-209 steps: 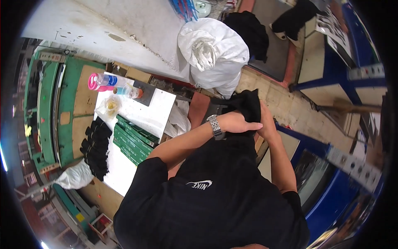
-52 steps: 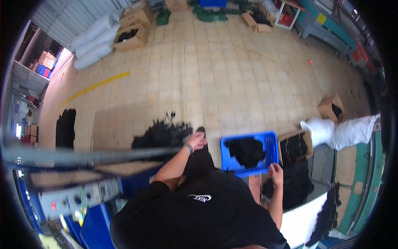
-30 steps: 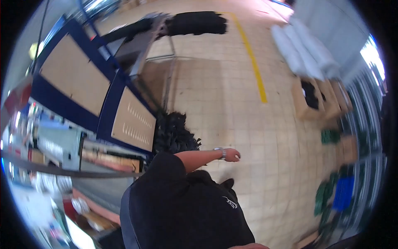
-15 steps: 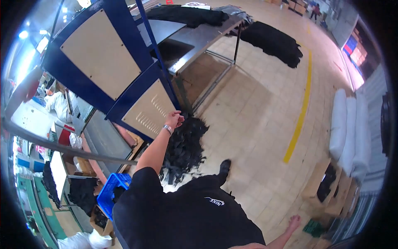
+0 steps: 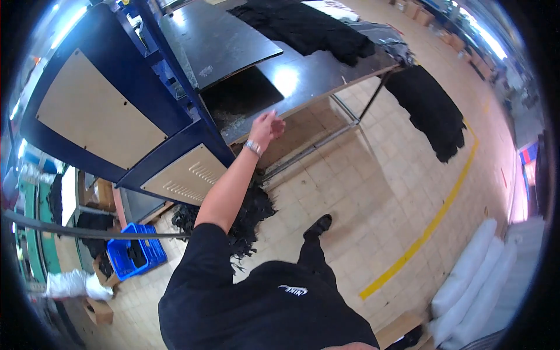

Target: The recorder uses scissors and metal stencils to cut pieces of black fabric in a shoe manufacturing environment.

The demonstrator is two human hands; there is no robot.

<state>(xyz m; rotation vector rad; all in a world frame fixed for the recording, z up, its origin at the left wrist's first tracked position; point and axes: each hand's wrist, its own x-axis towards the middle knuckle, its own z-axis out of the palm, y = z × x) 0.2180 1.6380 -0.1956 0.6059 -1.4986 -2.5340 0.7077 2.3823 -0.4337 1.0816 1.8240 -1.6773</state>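
My left hand point(image 5: 268, 129) is stretched forward, in front of the near edge of a dark-topped work table point(image 5: 309, 79). Its fingers are loosely bent, and nothing shows in them. A metal-banded watch point(image 5: 254, 147) is on that wrist. On the table top lies a dark flat board point(image 5: 224, 44), with a pile of black sheet material point(image 5: 309, 26) farther back. Beside the hand stands a blue machine frame with cream panels point(image 5: 96, 108). My right hand is out of view; only a bit of that arm shows at the bottom edge.
Black scraps point(image 5: 251, 219) lie heaped on the floor by the machine. A blue crate point(image 5: 137, 251) stands at left. Black material point(image 5: 429, 108) hangs or lies beyond the table's right end. A yellow floor line point(image 5: 420, 242) and white wrapped rolls point(image 5: 472, 286) are at right.
I have stepped closer, and the view has turned left, bringing the table nearer. My left hand has come up from beside the machine to the table edge. My right hand has left the view.
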